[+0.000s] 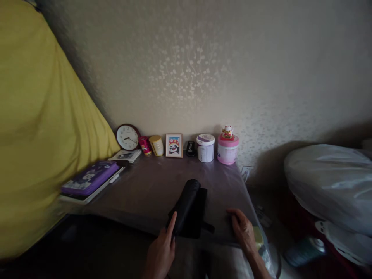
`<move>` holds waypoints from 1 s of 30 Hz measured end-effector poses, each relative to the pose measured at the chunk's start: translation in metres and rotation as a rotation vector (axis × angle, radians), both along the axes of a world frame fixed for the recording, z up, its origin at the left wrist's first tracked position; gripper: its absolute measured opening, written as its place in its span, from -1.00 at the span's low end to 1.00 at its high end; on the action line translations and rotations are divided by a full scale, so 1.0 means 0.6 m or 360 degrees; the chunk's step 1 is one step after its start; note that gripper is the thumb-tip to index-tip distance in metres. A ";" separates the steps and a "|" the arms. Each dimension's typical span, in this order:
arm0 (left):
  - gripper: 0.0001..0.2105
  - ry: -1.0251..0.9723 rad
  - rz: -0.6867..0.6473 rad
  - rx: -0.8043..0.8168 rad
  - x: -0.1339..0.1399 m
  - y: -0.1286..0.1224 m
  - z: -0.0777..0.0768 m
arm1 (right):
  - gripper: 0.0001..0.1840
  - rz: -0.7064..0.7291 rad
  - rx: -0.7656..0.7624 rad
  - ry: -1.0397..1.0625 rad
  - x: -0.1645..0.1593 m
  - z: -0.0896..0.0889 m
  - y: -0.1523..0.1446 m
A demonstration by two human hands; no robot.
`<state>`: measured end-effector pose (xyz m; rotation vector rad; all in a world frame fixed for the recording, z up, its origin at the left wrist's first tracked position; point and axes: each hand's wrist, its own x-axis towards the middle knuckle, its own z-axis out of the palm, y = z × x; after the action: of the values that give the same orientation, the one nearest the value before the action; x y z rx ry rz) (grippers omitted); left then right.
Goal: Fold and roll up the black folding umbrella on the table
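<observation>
A black folded umbrella [187, 201] slants over the table's front part, its far end pointing away from me. My left hand [162, 248] grips its near end, with the index finger stretched along the side. Beneath and to the right of it lies a flat black cloth piece [200, 209], which looks like a sleeve, with a short strap [208, 228] at its lower right. My right hand [243, 230] rests by the table's right front corner, apart from the umbrella. Its index finger points left, the other fingers are partly curled, and I see nothing held.
Along the wall stand a clock [128, 136], a pink can [145, 145], a yellow-lidded tub [157, 145], a panda picture frame [174, 145], and white [205, 148] and pink [228, 151] tubs. A purple case [91, 178] lies left. A yellow curtain [43, 116] hangs beside it.
</observation>
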<state>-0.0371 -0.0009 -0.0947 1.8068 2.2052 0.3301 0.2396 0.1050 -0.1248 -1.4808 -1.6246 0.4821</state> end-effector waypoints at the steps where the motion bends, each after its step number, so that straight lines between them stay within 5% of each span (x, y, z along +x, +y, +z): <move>1: -0.35 -0.0103 -0.0007 0.0017 -0.007 0.001 0.003 | -0.64 -0.0002 -0.0002 0.0000 0.000 0.000 0.000; 10: -0.37 -0.1546 0.0114 0.0087 -0.023 0.015 0.072 | -0.63 0.0039 0.0010 -0.0002 0.001 -0.005 -0.001; 15: -0.68 -0.2174 -0.0053 -0.0104 -0.012 0.012 0.106 | -0.64 0.0058 0.0044 0.0022 0.001 0.003 -0.006; 18: -0.65 -0.1956 -0.0046 0.0006 -0.007 0.010 0.112 | -0.64 0.0061 0.0043 0.0032 0.000 0.008 -0.009; 25: -0.49 -0.0772 -0.0272 0.0646 -0.003 0.020 0.115 | -0.66 0.0071 0.0102 0.0052 0.002 0.006 -0.009; 30: -0.49 -0.0341 -0.0298 0.0769 -0.014 0.026 0.110 | -0.66 0.0098 0.0116 0.0042 0.002 0.007 -0.010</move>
<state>-0.0458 0.0145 -0.0285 2.0731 1.9001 1.0352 0.2407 0.0991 -0.1208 -1.3685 -1.6536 0.4698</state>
